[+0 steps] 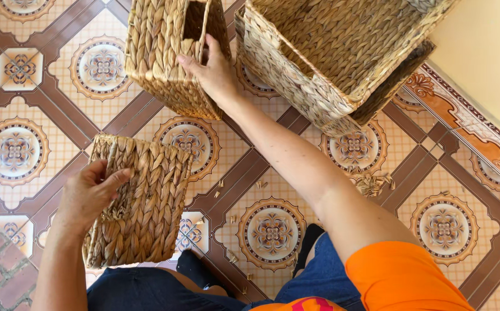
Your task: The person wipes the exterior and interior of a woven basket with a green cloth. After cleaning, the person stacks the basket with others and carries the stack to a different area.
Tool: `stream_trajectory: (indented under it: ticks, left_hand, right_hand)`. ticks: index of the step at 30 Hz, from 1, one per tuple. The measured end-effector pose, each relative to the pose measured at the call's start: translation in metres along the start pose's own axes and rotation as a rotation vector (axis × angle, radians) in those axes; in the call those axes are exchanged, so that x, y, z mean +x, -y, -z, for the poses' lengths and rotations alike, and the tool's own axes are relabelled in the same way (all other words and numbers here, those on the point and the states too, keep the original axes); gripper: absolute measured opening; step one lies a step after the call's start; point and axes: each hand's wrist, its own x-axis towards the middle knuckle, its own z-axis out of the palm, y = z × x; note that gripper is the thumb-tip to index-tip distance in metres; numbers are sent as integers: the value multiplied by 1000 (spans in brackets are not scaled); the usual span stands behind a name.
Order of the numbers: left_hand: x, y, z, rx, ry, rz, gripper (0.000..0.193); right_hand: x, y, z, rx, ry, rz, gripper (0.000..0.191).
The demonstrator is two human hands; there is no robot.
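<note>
L hand (91, 193) grips small basket (146, 201); R hand (212, 72) grips another basket (163, 52).

Patterned floor tiles (273, 230) in cream and brown — sunlit; a pale yellow wall (486, 52) at right.

baskets (146, 198): braided dry plant fibre, rough, matt | floor tiles (270, 233): glazed ceramic, smooth, slightly glossy

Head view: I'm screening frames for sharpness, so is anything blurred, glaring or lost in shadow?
Head view: bright, even daylight; the left hand on the small woven basket and the right hand on another basket look sharp; floor tiles show no glare, shadows stay soft.
</note>
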Motion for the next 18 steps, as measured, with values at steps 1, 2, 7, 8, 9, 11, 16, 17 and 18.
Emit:
stream_trajectory:
  ticks: [1,2,7,8,9,11,16,17,18]
  left_hand:
    - [0,0,0,-34,17,15,35]
    - [0,1,1,-71,31,29,33]
    - [-3,10,5,17,-4,70,35]
    - [-4,14,7,21,-8,95,34]
    - [-4,17,8,25,-16,119,34]
    - [-1,22,7,-31,-2,141,35]
    - [1,29,8,-111,41,123,32]
    - [2,29,9,-113,41,105,33]
    - [2,29,10,-110,43,90,35]
  right_hand:
    - [4,-5,-3,75,-2,-35,85]
    - [8,-9,-4,149,-3,-66,83]
    - [9,-11,-12,504,102,-126,66]
    - [6,-11,-14,544,107,-150,63]
    - [0,-7,-17,587,136,-107,61]
    - [-13,12,-24,667,214,-18,57]
    - [-44,91,-19,537,414,132,54]
    - [-53,108,-12,509,482,207,54]
    - [-60,126,-2,484,548,279,55]
